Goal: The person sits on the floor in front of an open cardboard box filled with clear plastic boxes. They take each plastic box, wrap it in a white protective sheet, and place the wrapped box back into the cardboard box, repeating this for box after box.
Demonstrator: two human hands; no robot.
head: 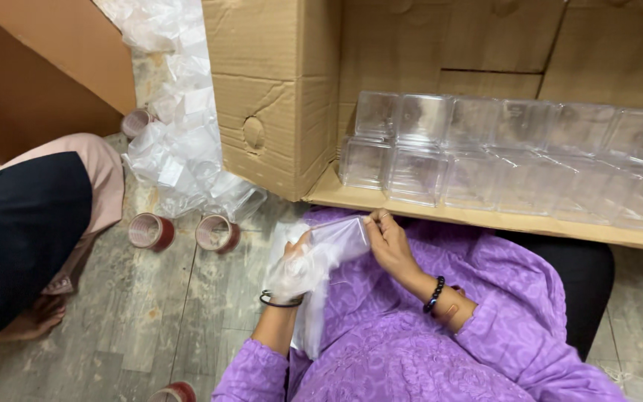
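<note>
My left hand point(292, 269) is wrapped inside a thin clear plastic bag point(314, 298) and grips a small clear plastic box point(340, 238). My right hand point(390, 240) pinches the box's upper right edge with its fingertips. Both hands are held over my lap, above purple patterned clothing point(411, 350). A dark bangle sits on my left wrist and a black bead bracelet on my right. Just beyond my hands, rows of clear plastic boxes point(485, 160) stand two layers high on a cardboard flap point(485, 219).
A large cardboard carton point(277, 89) stands at the back, with a heap of clear plastic bags point(180, 141) to its left. Three rolls of brown tape point(150, 231) lie on the wood-look floor. Another person's leg and bare foot point(31, 246) are at the left.
</note>
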